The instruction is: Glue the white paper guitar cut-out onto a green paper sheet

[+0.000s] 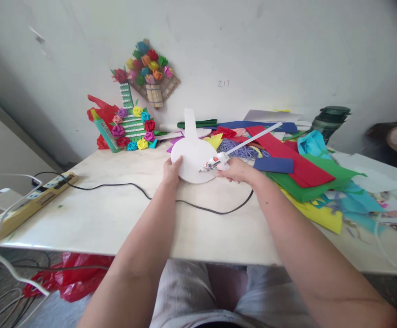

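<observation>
Our left hand pinches the white disc at eight o'clock, seemingly to steady it, its strip aimed at twelve. Our right hand, just past three, grips the glue gun, nozzle over the face! Coloured sheets crowd three; room opens toward eight, table edge and cord at six.
</observation>
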A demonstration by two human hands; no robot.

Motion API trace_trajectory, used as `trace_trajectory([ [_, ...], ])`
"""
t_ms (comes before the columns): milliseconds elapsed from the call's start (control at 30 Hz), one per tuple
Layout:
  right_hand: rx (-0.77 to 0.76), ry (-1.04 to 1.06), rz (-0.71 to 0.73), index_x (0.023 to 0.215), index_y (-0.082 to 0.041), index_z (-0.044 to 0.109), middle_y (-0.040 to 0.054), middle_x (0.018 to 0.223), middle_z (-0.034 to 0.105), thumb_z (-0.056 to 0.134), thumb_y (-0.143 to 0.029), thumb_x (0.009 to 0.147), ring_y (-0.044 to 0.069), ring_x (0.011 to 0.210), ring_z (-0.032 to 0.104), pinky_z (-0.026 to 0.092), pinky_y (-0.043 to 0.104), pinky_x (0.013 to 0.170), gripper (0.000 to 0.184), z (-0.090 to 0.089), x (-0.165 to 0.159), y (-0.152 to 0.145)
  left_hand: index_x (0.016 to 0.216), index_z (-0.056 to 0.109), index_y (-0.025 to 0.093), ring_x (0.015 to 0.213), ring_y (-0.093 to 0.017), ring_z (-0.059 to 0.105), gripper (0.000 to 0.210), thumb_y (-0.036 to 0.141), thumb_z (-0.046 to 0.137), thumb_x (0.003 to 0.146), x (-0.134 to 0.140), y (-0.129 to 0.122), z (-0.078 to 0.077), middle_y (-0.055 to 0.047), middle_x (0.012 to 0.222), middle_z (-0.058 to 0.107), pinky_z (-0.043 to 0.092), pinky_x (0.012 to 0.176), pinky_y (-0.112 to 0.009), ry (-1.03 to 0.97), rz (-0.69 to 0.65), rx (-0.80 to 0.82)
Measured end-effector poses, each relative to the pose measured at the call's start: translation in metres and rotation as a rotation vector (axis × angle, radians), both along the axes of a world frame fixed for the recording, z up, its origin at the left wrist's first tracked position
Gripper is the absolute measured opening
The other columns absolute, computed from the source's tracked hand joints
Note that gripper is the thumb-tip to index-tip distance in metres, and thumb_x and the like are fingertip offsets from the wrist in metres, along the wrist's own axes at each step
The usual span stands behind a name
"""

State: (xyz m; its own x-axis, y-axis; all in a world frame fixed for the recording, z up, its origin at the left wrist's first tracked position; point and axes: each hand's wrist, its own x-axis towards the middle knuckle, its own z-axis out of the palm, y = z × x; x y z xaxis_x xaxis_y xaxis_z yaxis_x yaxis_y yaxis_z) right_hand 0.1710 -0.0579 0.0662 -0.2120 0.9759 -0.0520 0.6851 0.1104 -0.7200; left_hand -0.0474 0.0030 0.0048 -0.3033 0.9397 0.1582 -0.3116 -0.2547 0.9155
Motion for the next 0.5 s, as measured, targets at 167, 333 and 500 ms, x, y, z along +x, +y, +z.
trace_trajectory([
  [167,0.009,-0.041,-0.020,0.081,-0.014,0.057,-0.0043,0.040,0.047,0.064,-0.034,0.064,0.007,0.033,0.042,0.028,0.015,0.028,0.027,0.0005,-0.0023,-0.0005,0.083,0.059,0.011,0.062,-0.019,0.061,0.038,0.030,0.071,0.053,-0.0010,0.0023,-0.0015,-0.007,0.073,0.065,0.050,0.061,-0.035,0.005,0.027,-0.024],
  [333,0.014,-0.063,-0.013,0.080,-0.015,0.057,-0.0047,0.040,0.046,0.063,-0.033,0.064,0.006,0.032,0.040,0.028,0.015,0.029,0.025,0.0022,-0.0042,-0.0020,0.082,0.059,0.011,0.060,-0.019,0.060,0.037,0.030,0.071,0.053,-0.0018,0.0042,-0.0040,-0.008,0.073,0.065,0.050,0.060,-0.035,-0.003,0.020,-0.005],
  [500,0.004,-0.062,-0.017,0.078,-0.016,0.057,-0.0041,0.040,0.046,0.063,-0.031,0.063,0.007,0.033,0.042,0.029,0.015,0.029,0.023,0.0036,-0.0050,-0.0032,0.082,0.059,0.011,0.061,-0.020,0.061,0.036,0.029,0.071,0.054,-0.0019,0.0052,-0.0046,-0.008,0.072,0.065,0.050,0.062,-0.036,-0.013,0.012,-0.009],
])
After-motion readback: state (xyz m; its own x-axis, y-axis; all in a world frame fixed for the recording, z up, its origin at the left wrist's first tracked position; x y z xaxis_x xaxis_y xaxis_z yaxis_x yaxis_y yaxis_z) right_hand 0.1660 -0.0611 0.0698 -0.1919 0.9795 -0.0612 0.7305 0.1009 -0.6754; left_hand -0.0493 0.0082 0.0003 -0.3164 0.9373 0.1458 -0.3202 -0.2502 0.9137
